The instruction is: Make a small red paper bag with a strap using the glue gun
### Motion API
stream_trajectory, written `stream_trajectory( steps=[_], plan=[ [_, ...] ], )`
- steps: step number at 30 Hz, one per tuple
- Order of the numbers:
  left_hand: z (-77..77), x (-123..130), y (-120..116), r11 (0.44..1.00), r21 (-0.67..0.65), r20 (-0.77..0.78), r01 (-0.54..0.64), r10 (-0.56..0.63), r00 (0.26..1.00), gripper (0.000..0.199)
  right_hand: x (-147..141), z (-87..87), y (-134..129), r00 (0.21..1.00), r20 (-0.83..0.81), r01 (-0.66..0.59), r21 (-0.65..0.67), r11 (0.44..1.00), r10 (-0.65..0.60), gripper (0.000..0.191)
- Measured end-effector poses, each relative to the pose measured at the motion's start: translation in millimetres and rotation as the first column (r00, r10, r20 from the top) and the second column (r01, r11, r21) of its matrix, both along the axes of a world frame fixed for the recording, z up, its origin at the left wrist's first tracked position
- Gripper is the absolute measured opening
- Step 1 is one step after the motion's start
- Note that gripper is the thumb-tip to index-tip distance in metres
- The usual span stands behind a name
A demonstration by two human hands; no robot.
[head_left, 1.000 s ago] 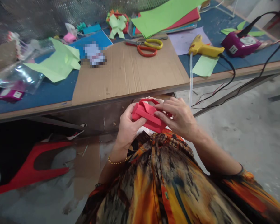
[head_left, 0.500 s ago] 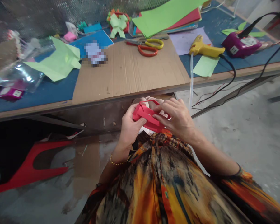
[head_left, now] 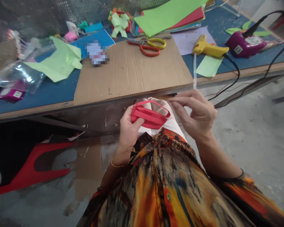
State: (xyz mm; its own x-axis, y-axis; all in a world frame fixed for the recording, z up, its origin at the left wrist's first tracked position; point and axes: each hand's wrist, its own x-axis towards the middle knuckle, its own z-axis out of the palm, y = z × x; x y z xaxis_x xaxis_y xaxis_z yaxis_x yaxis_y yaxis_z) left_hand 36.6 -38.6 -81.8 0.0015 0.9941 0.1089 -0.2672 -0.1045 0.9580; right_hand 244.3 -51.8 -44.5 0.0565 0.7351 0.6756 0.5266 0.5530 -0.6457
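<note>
My left hand [head_left: 129, 127] is closed on a red paper piece [head_left: 152, 119], thumb on the near side and fingers mostly hidden behind it. The piece has flat folded bands, and a thin strip arches over its far side. Over to the right, my right hand [head_left: 196, 113] is raised apart from the red piece, below the table's front edge. Its index finger points left with the thumb slightly under it, and I see nothing between them. The clear glue stick [head_left: 195, 71] of the yellow glue gun [head_left: 209, 48] hangs down just above this hand.
Cardboard [head_left: 132, 74] covers the table's middle, with scissors [head_left: 150, 46] on it. Green paper [head_left: 59, 61] lies left, more sheets [head_left: 170, 15] at the back. A purple box [head_left: 245, 43] with a black cord stands right. A red chair [head_left: 30, 167] is below left.
My right hand has let go of the red paper piece and moved right and slightly up, away from it. My left hand still holds the piece, shifted slightly left.
</note>
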Motion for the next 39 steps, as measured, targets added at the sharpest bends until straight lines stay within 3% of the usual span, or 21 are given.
stream_trajectory(
  steps=[2, 4, 8, 12, 15, 21, 27, 31, 35, 39],
  plan=[
    [0.1, -2, 1, 0.999, 0.038, 0.026, -0.036, 0.035, 0.999, 0.037, 4, -1.9, 1, 0.995, -0.096, 0.024, -0.082, 0.996, -0.031, 0.023],
    [0.8, -3, 1, 0.997, 0.065, 0.045, -0.051, 0.048, 0.998, 0.040, 4, -8.3, 2, 0.983, -0.177, -0.083, -0.222, 0.972, 0.043, 0.036],
    [3.2, 0, -2, 0.997, 0.060, 0.050, -0.043, 0.040, 0.998, 0.045, -8, -20.6, 3, 0.888, -0.429, -0.371, -0.456, 0.809, 0.165, 0.065],
    [3.7, 3, -4, 0.998, 0.056, -0.020, -0.038, 0.039, 0.999, 0.046, -24, -22.9, 1, 0.773, -0.631, -0.495, -0.535, 0.685, 0.066, 0.061],
    [3.3, 4, -5, 0.997, 0.074, -0.057, -0.020, 0.024, 0.998, 0.046, -30, -22.7, 0, 0.700, -0.714, -0.544, -0.532, 0.649, 0.001, 0.054],
    [10.5, 3, -10, 0.998, 0.052, -0.073, 0.040, -0.036, 0.997, 0.048, -30, -20.6, -1, 0.664, -0.746, -0.540, -0.524, 0.658, -0.049, 0.043],
    [25.6, -8, -13, 0.987, 0.081, -0.193, 0.141, -0.124, 0.973, 0.043, -27, -12.3, -3, 0.769, -0.639, -0.435, -0.529, 0.729, -0.005, 0.031],
    [33.7, -18, -15, 0.980, -0.006, -0.269, 0.199, -0.193, 0.944, 0.041, -25, -9.3, -3, 0.839, -0.544, -0.362, -0.524, 0.771, 0.024, 0.024],
    [34.5, -26, -13, 0.953, -0.055, -0.173, 0.297, -0.302, 0.938, 0.066, -23, -8.7, -1, 0.886, -0.459, -0.313, -0.483, 0.818, 0.068, 0.020],
    [30.0, -23, -6, 0.968, -0.081, -0.122, 0.237, -0.246, 0.962, 0.047, -20, -7.5, 1, 0.898, -0.417, -0.350, -0.482, 0.803, 0.142, 0.017]
  ],
)
